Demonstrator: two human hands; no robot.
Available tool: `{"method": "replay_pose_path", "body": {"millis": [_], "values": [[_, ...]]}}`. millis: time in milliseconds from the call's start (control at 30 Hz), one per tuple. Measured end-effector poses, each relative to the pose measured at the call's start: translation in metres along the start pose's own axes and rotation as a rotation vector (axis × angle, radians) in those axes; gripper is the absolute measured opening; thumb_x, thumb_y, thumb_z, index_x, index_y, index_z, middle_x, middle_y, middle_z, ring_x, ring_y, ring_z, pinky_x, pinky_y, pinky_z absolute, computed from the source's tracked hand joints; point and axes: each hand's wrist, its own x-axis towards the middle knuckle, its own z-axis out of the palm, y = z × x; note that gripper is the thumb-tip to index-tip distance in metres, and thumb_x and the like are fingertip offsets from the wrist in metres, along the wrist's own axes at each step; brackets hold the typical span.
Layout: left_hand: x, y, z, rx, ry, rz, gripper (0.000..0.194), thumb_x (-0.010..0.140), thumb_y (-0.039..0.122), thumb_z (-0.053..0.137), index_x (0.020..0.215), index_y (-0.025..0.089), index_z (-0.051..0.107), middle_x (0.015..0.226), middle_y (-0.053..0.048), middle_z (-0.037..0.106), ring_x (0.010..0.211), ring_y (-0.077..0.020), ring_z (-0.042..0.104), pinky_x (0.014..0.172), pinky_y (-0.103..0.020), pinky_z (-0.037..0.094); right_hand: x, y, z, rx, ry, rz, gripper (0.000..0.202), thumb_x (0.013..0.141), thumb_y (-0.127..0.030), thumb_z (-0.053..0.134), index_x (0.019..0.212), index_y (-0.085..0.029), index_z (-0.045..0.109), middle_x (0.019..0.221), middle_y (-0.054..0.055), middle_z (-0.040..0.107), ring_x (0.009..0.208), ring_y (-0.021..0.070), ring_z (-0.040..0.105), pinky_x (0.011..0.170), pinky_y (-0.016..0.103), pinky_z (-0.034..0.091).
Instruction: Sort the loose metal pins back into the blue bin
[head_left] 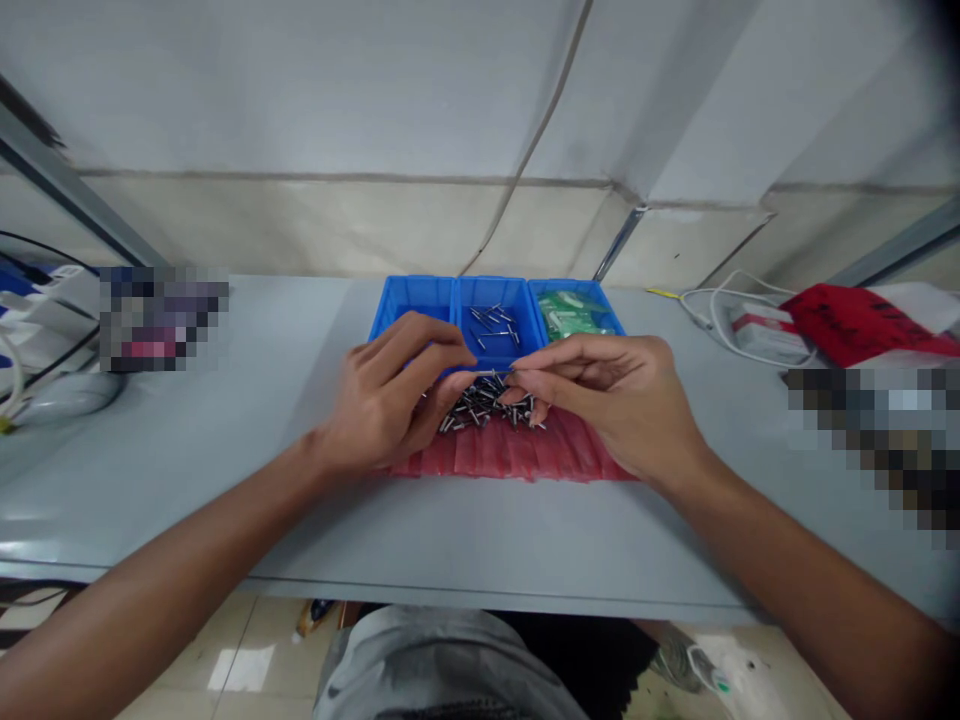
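Observation:
A slim metal pin (487, 373) is stretched level between my two hands, just above a loose pile of similar pins. My left hand (394, 390) is closed, pinching its left end between thumb and fingers. At the other end, my right hand (607, 390) pinches with thumb and forefinger, its other fingers curled low over the pile. The pile of metal pins (480, 405) lies on a pink-red plastic sheet (510, 455). Behind it, the middle blue bin (495, 345) contains several pins. My left hand partly hides the left blue bin (416, 290).
The right blue bin (577, 285) holds green pieces in clear plastic. A white cable (712, 310), a small white box (769, 335) and a red bag (847, 325) lie at the right. A computer mouse (71, 397) and white plugs (52, 320) are at the left on the grey table (487, 550).

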Motion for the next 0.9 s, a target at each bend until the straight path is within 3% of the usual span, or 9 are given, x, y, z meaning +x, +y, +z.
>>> {"method": "replay_pose_path", "body": {"millis": [133, 267, 333, 433, 500, 567, 733, 900], "values": [[-0.001, -0.002, 0.000, -0.022, 0.026, -0.133, 0.016, 0.102, 0.021, 0.054, 0.114, 0.017, 0.063, 0.109, -0.010, 0.070, 0.100, -0.0181, 0.069, 0.080, -0.030, 0.057, 0.006, 0.006, -0.006, 0.067, 0.081, 0.001, 0.016, 0.092, -0.031, 0.075, 0.107, -0.025, 0.078, 0.108, 0.006, 0.080, 0.089, 0.0206, 0.079, 0.062, 0.028, 0.066], [-0.002, -0.003, 0.001, 0.003, 0.008, -0.096, 0.017, 0.099, 0.018, 0.057, 0.114, 0.014, 0.064, 0.108, -0.010, 0.071, 0.100, -0.0191, 0.069, 0.081, -0.031, 0.057, 0.006, 0.002, -0.009, 0.055, 0.034, -0.074, 0.026, 0.100, -0.030, 0.064, 0.125, -0.032, 0.072, 0.132, 0.005, 0.073, 0.103, 0.0226, 0.077, 0.062, 0.031, 0.066], [-0.002, -0.003, 0.002, 0.015, 0.001, -0.070, 0.017, 0.098, 0.017, 0.059, 0.113, 0.014, 0.064, 0.108, -0.010, 0.071, 0.101, -0.0197, 0.069, 0.083, -0.031, 0.058, 0.003, 0.002, -0.009, -0.099, -0.029, -0.169, 0.028, 0.101, -0.027, 0.061, 0.128, -0.031, 0.070, 0.127, 0.004, 0.075, 0.097, 0.0208, 0.077, 0.062, 0.032, 0.065], [-0.002, -0.003, 0.002, 0.015, -0.009, -0.056, 0.017, 0.097, 0.016, 0.059, 0.113, 0.013, 0.064, 0.107, -0.011, 0.071, 0.098, -0.0195, 0.069, 0.080, -0.030, 0.058, -0.001, 0.010, -0.007, -0.606, -0.265, -0.449, 0.024, 0.099, -0.019, 0.063, 0.120, -0.026, 0.074, 0.109, 0.004, 0.079, 0.091, 0.0192, 0.075, 0.075, 0.036, 0.064], [-0.002, -0.003, 0.002, 0.015, -0.012, -0.055, 0.016, 0.097, 0.016, 0.059, 0.113, 0.013, 0.064, 0.107, -0.011, 0.071, 0.096, -0.0192, 0.069, 0.077, -0.030, 0.058, -0.003, 0.017, -0.006, -0.973, -0.416, -0.608, 0.026, 0.098, -0.014, 0.062, 0.120, -0.024, 0.073, 0.112, 0.005, 0.077, 0.098, 0.0217, 0.073, 0.077, 0.037, 0.062], [-0.002, -0.004, 0.003, 0.018, -0.017, -0.059, 0.016, 0.097, 0.016, 0.059, 0.112, 0.013, 0.065, 0.107, -0.011, 0.071, 0.097, -0.0196, 0.069, 0.077, -0.030, 0.058, -0.003, 0.024, -0.005, -1.204, -0.454, -0.692, 0.028, 0.099, -0.012, 0.059, 0.122, -0.022, 0.072, 0.114, 0.007, 0.075, 0.102, 0.0238, 0.071, 0.071, 0.035, 0.059], [-0.003, -0.004, 0.004, 0.009, -0.027, -0.052, 0.015, 0.098, 0.017, 0.059, 0.111, 0.012, 0.065, 0.106, -0.012, 0.071, 0.097, -0.0208, 0.069, 0.079, -0.032, 0.058, 0.000, 0.030, -0.006, -1.269, -0.403, -0.795, 0.022, 0.101, -0.012, 0.056, 0.116, -0.018, 0.073, 0.101, 0.006, 0.074, 0.094, 0.0215, 0.070, 0.072, 0.033, 0.056], [-0.005, -0.004, 0.005, 0.011, -0.041, -0.054, 0.016, 0.097, 0.016, 0.058, 0.111, 0.013, 0.065, 0.107, -0.012, 0.070, 0.099, -0.0210, 0.069, 0.081, -0.032, 0.058, -0.001, 0.032, -0.007, -1.274, -0.408, -0.740, 0.024, 0.101, -0.014, 0.058, 0.121, -0.021, 0.071, 0.109, 0.006, 0.074, 0.101, 0.0215, 0.069, 0.072, 0.032, 0.055]]}}
